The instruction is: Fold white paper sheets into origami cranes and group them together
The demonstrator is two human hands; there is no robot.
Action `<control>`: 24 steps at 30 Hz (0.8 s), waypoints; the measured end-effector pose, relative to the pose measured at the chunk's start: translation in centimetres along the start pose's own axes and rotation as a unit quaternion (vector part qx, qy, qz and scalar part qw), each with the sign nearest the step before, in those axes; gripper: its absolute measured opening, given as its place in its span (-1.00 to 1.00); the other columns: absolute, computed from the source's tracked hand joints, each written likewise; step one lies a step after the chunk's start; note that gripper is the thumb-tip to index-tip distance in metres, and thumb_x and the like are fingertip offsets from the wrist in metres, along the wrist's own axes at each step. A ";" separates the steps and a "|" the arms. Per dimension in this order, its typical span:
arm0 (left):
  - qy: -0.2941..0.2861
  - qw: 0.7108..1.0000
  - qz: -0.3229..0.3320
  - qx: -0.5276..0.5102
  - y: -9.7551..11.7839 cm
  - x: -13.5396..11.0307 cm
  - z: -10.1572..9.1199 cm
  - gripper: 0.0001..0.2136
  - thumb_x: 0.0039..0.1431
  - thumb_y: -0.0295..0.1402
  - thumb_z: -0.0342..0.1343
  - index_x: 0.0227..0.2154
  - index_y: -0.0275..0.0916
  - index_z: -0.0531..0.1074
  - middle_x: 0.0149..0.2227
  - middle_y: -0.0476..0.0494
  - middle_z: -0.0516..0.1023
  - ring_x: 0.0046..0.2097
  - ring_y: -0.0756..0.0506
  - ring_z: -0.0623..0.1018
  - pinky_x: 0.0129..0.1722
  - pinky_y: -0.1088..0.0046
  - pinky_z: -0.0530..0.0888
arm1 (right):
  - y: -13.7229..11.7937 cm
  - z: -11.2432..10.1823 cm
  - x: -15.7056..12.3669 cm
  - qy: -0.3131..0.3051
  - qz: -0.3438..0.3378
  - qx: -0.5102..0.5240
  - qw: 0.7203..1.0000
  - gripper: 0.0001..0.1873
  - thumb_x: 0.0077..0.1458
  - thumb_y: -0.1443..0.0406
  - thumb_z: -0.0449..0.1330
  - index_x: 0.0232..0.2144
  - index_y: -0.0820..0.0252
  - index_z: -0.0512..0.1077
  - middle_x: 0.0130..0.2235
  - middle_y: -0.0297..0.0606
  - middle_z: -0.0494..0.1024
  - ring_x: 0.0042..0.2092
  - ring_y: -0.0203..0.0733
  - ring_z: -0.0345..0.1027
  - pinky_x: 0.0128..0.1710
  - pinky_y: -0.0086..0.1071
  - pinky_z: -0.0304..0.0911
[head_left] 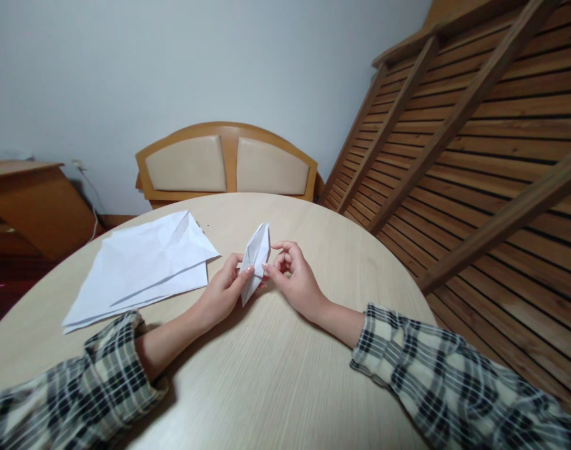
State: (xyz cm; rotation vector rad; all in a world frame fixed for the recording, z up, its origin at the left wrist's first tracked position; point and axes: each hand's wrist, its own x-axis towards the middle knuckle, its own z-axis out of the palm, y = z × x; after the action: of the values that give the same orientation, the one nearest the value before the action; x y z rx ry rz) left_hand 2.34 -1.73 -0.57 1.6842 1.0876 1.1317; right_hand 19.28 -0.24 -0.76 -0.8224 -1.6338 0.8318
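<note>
A small piece of folded white paper (259, 250), long and pointed at both ends, is held up between my hands over the table. My left hand (225, 284) pinches it from the left, thumb on the near face and fingers behind. On the other side, my right hand (295, 280) has its thumb at the paper's right edge, with the index finger bent close to the upper part. Folds and layers show along the middle of the paper. The fingertips behind it are partly hidden.
Creased white paper sheets (145, 259) lie stacked on the round wooden table (285, 387), left of my hands. Behind the table stands a padded wooden headboard (232, 156). A slatted wooden frame (473, 162) leans at the right, and a wooden desk (37, 200) is at the left.
</note>
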 end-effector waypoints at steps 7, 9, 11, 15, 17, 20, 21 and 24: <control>-0.010 1.000 0.007 -0.024 -0.7 0.2 -0.1 -0.77 0.21 -0.15 0.05 -0.26 -0.23 0.33 -0.46 0.01 0.41 -0.44 -0.02 0.39 -0.47 0.49 0.29 | 0.0 0.0 0.0 -0.009 0.009 -0.011 1.000 -0.68 0.05 0.25 0.23 -0.13 0.08 0.28 -0.38 -0.41 0.29 -0.36 -0.28 0.24 -0.36 -0.36 0.27; -0.007 1.000 0.004 -0.021 -0.8 0.3 -0.1 -0.76 0.18 -0.14 0.09 -0.33 -0.23 0.36 -0.51 0.04 0.35 -0.48 0.00 0.32 -0.50 0.51 0.23 | 0.2 -0.1 0.0 -0.002 -0.007 -0.033 0.999 -0.67 0.05 0.28 0.24 -0.11 0.08 0.30 -0.29 -0.35 0.32 -0.34 -0.28 0.25 -0.34 -0.35 0.28; -0.013 1.000 -0.008 -0.022 -0.7 0.4 -0.2 -0.74 0.14 -0.12 0.12 -0.40 -0.24 0.38 -0.53 0.06 0.32 -0.50 0.02 0.29 -0.51 0.51 0.21 | 0.4 -0.2 -0.1 -0.001 -0.021 -0.053 0.998 -0.68 0.06 0.30 0.23 -0.10 0.08 0.33 -0.21 -0.30 0.32 -0.32 -0.29 0.26 -0.31 -0.35 0.30; -0.042 0.997 -0.027 -0.056 -0.3 0.4 -0.3 -0.73 0.11 -0.12 0.14 -0.38 -0.26 0.43 -0.48 0.01 0.39 -0.46 0.00 0.34 -0.47 0.50 0.25 | 0.4 -0.2 -0.1 -0.018 -0.031 -0.054 0.998 -0.81 0.09 0.30 0.20 -0.18 0.11 0.41 -0.17 -0.27 0.29 -0.29 -0.29 0.27 -0.29 -0.34 0.31; -0.046 0.995 -0.029 -0.079 -0.1 0.4 -0.3 -0.74 0.11 -0.13 0.14 -0.37 -0.26 0.44 -0.46 -0.01 0.43 -0.45 -0.01 0.36 -0.45 0.49 0.29 | 0.5 -0.2 -0.1 -0.033 -0.032 -0.048 0.998 -0.84 0.11 0.29 0.20 -0.21 0.11 0.45 -0.16 -0.26 0.29 -0.28 -0.29 0.27 -0.29 -0.34 0.31; -0.031 0.996 -0.032 -0.082 -0.1 0.4 -0.3 -0.76 0.11 -0.14 0.13 -0.40 -0.24 0.43 -0.51 0.02 0.40 -0.47 0.00 0.34 -0.47 0.50 0.28 | 0.6 -0.2 -0.1 -0.053 -0.031 -0.041 0.997 -0.80 0.13 0.33 0.18 -0.18 0.06 0.51 -0.14 -0.25 0.31 -0.22 -0.28 0.29 -0.25 -0.35 0.31; -0.024 0.996 -0.033 -0.079 -0.1 0.4 -0.3 -0.76 0.11 -0.15 0.13 -0.41 -0.24 0.43 -0.52 0.03 0.38 -0.48 0.00 0.33 -0.47 0.50 0.28 | 0.6 -0.2 -0.1 -0.058 -0.033 -0.037 0.997 -0.77 0.14 0.36 0.15 -0.17 0.04 0.53 -0.13 -0.25 0.32 -0.18 -0.27 0.30 -0.24 -0.36 0.31; -0.007 0.996 -0.037 -0.081 -0.2 0.4 -0.4 -0.76 0.09 -0.16 0.14 -0.39 -0.26 0.47 -0.50 0.01 0.43 -0.45 -0.01 0.36 -0.43 0.48 0.30 | 0.7 -0.3 -0.1 -0.070 -0.046 -0.024 0.996 -0.66 0.13 0.46 0.07 -0.16 0.03 0.55 -0.11 -0.24 0.35 -0.12 -0.27 0.31 -0.20 -0.36 0.29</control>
State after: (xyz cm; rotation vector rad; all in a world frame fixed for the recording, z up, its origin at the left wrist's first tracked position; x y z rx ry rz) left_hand 2.01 -1.22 -0.58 1.5125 1.0131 1.1274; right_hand 19.64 0.05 -1.36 -0.7308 -1.8075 0.8020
